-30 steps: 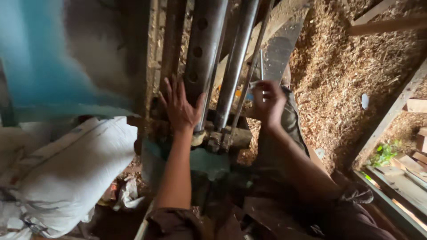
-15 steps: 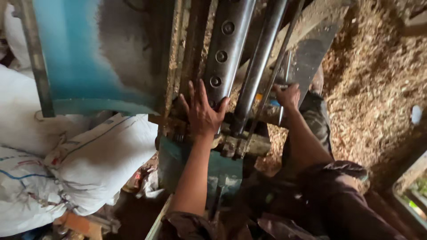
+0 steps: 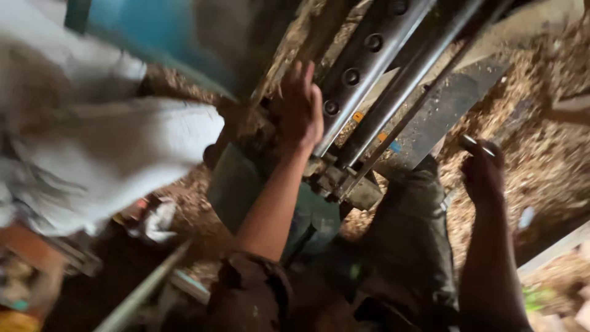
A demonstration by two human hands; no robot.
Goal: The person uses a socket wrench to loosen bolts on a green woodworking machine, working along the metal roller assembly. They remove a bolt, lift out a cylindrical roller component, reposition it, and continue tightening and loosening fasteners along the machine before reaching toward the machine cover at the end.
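We press our left hand (image 3: 301, 107), fingers spread and holding nothing, flat against the bolted steel rail (image 3: 362, 58). Our right hand (image 3: 482, 169) closes its grip on a thin metal rod (image 3: 478, 144), over sawdust (image 3: 541, 154).

Dim, warm-toned frame: motion blur throughout, heaviest on the white sacks (image 3: 117, 154) at left; glare streaks on the steel rails (image 3: 393, 67); deep shadow near; sawdust (image 3: 541, 154) brighter at right.

Dim workshop — sawdust floor (image 3: 541, 160), white sacks (image 3: 117, 154) piled left.
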